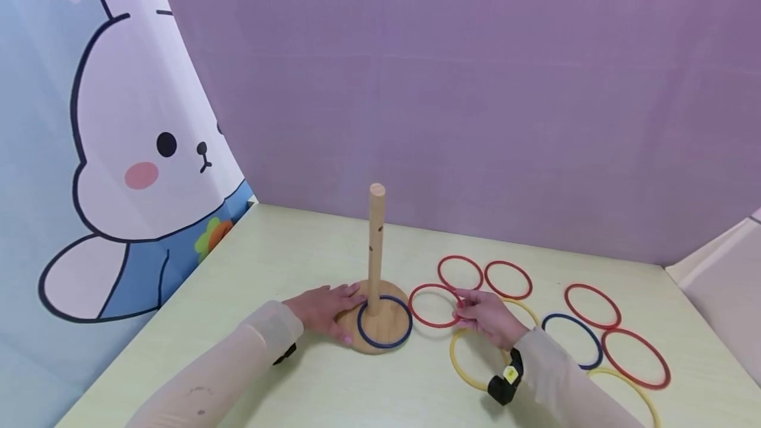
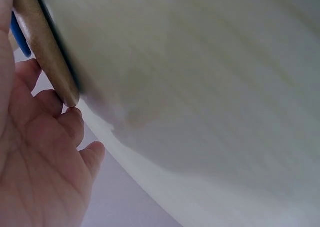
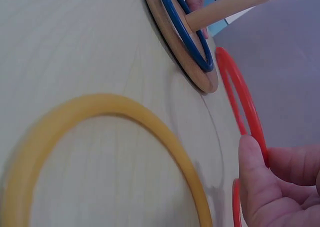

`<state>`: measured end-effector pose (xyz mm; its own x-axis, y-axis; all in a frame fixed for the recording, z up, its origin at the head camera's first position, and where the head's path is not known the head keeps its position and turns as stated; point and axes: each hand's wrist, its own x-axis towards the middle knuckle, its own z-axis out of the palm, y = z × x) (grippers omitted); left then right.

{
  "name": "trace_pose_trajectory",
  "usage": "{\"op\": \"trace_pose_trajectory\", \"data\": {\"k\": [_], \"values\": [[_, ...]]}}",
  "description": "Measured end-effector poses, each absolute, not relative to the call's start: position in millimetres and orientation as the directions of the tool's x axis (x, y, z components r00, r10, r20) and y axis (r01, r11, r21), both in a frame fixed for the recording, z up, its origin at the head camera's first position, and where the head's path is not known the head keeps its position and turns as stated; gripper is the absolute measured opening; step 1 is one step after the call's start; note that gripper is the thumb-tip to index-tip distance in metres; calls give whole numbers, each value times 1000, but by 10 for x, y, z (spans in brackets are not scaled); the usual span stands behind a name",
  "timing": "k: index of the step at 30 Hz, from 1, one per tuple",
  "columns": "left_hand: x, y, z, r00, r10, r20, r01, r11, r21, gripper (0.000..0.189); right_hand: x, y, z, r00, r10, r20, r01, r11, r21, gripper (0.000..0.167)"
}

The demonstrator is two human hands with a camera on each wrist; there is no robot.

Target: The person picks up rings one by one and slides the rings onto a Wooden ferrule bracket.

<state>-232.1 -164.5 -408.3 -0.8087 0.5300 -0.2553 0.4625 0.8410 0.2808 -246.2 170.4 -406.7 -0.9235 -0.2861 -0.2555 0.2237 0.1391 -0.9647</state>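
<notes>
A wooden peg [image 1: 376, 249] stands upright on a round wooden base [image 1: 357, 335]. One blue ring [image 1: 385, 347] lies around the peg on that base. My left hand [image 1: 324, 309] rests at the base's left edge with its fingers spread, some of them over the top; in the left wrist view its fingertips touch the rim. Right of the base, my right hand [image 1: 487, 316] pinches a red ring [image 1: 429, 326] between thumb and fingers. In the right wrist view that red ring [image 3: 245, 99] is tilted, lifted off the table and apart from the peg.
Near my right hand lie a yellow ring [image 1: 454, 355] and two red rings, one left [image 1: 440, 271] and one right [image 1: 529, 279]. Farther right are a blue ring [image 1: 596, 342], more red rings [image 1: 667, 368] and a yellow ring [image 1: 645, 398]. A purple cloth [image 1: 452, 117] hangs behind the table.
</notes>
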Motion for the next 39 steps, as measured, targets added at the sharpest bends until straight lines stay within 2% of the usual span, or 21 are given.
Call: {"op": "trace_pose_trajectory", "data": {"k": [6,10,17,24,39], "values": [[-2314,-1643,-4058,-810,526,-260,456,843,286,88,-2467,1707,-3962,-931,-284,-229,204,115,-972,51],[-2309,-1635,-4067,-808,527,-264,453,842,292,87,-2487,1745,-3775,-935,-297,-194,162,129,-978,53],[-2328,-1643,-4090,-811,527,-254,475,847,238,89,-2534,1798,-3386,-933,-337,-130,83,151,-985,56],[-2359,-1636,-4122,-808,529,-260,486,847,213,90,-2464,1803,-3141,-924,-360,-130,61,196,-979,57],[-2360,-1600,-4103,-815,510,-274,464,858,219,89,-2350,1763,-2580,-920,-390,-35,-33,168,-985,56]]}}
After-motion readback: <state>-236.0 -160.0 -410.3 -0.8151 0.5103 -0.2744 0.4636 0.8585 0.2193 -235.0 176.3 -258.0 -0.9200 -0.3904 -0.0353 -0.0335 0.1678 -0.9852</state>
